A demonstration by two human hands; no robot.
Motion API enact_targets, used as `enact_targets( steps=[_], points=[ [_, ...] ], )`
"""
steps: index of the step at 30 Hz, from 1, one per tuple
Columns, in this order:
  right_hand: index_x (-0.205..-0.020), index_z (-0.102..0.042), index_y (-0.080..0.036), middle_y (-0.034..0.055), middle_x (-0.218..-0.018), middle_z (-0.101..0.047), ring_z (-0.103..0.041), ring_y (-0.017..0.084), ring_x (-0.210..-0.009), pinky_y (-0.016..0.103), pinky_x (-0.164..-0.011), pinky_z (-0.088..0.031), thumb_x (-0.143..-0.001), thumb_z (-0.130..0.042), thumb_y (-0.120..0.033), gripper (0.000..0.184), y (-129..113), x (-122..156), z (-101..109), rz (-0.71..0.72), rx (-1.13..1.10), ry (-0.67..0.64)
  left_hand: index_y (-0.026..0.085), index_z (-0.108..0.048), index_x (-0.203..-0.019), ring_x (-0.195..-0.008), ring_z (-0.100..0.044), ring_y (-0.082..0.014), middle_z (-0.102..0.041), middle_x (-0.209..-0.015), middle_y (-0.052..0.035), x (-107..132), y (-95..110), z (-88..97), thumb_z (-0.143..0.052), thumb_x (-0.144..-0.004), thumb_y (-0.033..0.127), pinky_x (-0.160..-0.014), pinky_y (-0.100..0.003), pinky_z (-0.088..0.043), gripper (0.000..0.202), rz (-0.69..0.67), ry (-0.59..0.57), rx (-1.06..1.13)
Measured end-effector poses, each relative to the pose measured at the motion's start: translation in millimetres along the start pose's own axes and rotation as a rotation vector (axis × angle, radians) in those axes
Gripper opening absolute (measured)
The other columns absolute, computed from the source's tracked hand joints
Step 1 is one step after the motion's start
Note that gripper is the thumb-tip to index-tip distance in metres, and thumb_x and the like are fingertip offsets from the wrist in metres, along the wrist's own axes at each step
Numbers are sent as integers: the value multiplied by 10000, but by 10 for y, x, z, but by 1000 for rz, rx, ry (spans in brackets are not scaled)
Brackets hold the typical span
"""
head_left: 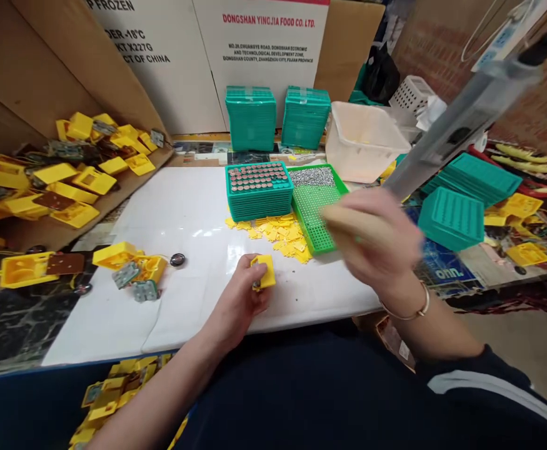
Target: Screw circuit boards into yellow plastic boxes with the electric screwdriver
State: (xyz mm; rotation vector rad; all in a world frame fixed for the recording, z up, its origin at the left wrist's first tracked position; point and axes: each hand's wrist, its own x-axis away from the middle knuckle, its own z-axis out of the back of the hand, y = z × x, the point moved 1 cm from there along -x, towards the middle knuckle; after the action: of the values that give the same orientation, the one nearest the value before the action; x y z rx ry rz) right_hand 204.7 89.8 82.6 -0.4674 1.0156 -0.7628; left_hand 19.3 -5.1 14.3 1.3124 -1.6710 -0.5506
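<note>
My left hand (245, 290) grips a small yellow plastic case (267, 273) just above the white table, with the thumb pressed against its side. My right hand (379, 240) is smeared by motion at the right of the table, its fingers curled around the lower end of a grey electric screwdriver (461, 128). The tool slants up to the right, and its tip is too blurred to make out. Below the right hand is a green perforated tray (317, 215) with small metal screws (313, 177) at its far end. Small flat yellow pieces (277, 234) lie loose beside the tray.
A teal tray stack (259, 203) holds round copper-coloured parts. Opened yellow cases with circuit parts (137, 269) lie at left, near a cardboard box with a heap of yellow cases (80, 178). A clear plastic bin (364, 144) and teal trays (451, 219) stand right.
</note>
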Motion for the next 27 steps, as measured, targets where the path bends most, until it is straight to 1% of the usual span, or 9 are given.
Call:
enact_targets(
  steps=[2, 3, 6, 10, 15, 18, 20, 24, 27],
  points=[
    [-953, -717, -300, 54, -937, -675, -595, 229, -937, 412, -850, -447, -905, -518, -307, 205, 16, -205, -224, 209, 228, -227, 195, -582, -1030, -599, -568, -103, -589, -757, 15, 11, 6, 18, -699, -758, 306, -490, -197, -447, 316, 4, -47, -33],
    [-952, -713, -245, 66, -918, -671, -590, 217, -905, 381, -814, -442, -923, -479, -251, 235, 58, -345, -342, 250, 339, -298, 187, -590, -1087, -726, -636, -144, -630, -821, -15, 14, 2, 28, -705, -769, 294, -602, -235, -514, 355, 13, -66, -37],
    [-929, -702, -173, 85, -940, -668, -573, 204, -888, 331, -746, -394, -913, -464, -142, 241, 222, -769, -640, 294, 593, -469, 156, -583, -1170, -1050, -654, -257, -688, -1025, -104, 15, -26, 73, -678, -820, 289, -902, -365, -516, 386, 33, -93, 29],
    [-850, -703, -146, 104, -912, -680, -567, 198, -831, 315, -679, -340, -894, -501, -129, 207, 339, -1065, -855, 330, 770, -604, 150, -573, -1159, -1130, -631, -286, -682, -1116, -135, 17, -51, 129, -640, -853, 272, -960, -399, -492, 336, 27, -79, 138],
    [-849, -679, -126, 136, -904, -689, -564, 209, -794, 321, -664, -331, -863, -485, -65, 204, 359, -1149, -936, 300, 863, -629, 158, -570, -1093, -1118, -642, -296, -689, -1086, -131, 23, -54, 113, -628, -846, 276, -998, -451, -468, 280, 26, -98, 180],
    [-908, -652, -125, 140, -946, -683, -573, 219, -837, 330, -698, -356, -877, -431, -52, 234, 322, -1086, -885, 258, 746, -552, 182, -554, -1066, -1114, -646, -288, -690, -1064, -98, 28, -66, 88, -650, -771, 183, -1052, -479, -420, 310, 6, -95, 195],
    [-900, -638, -145, 102, -937, -687, -586, 197, -847, 318, -726, -391, -887, -457, -92, 189, 253, -920, -826, 199, 495, -464, 205, -534, -1071, -1123, -640, -280, -682, -1064, -74, 29, -87, 82, -643, -726, 130, -1072, -483, -397, 370, -37, -70, 198],
    [-860, -631, -194, -2, -841, -697, -609, 121, -750, 255, -690, -459, -875, -557, -225, 81, 74, -298, -777, -30, -137, -399, 250, -497, -1101, -1160, -604, -227, -657, -1087, -26, 20, -154, 57, -627, -725, 100, -1084, -441, -385, 426, -165, -51, 194],
    [-867, -654, -200, -9, -842, -694, -617, 107, -756, 251, -718, -474, -863, -572, -214, 84, -4, 157, -828, -129, -263, -411, 267, -484, -1110, -1155, -569, -171, -632, -1135, -2, 11, -201, 10, -620, -754, 98, -1053, -360, -402, 416, -248, -37, 166]
  ],
)
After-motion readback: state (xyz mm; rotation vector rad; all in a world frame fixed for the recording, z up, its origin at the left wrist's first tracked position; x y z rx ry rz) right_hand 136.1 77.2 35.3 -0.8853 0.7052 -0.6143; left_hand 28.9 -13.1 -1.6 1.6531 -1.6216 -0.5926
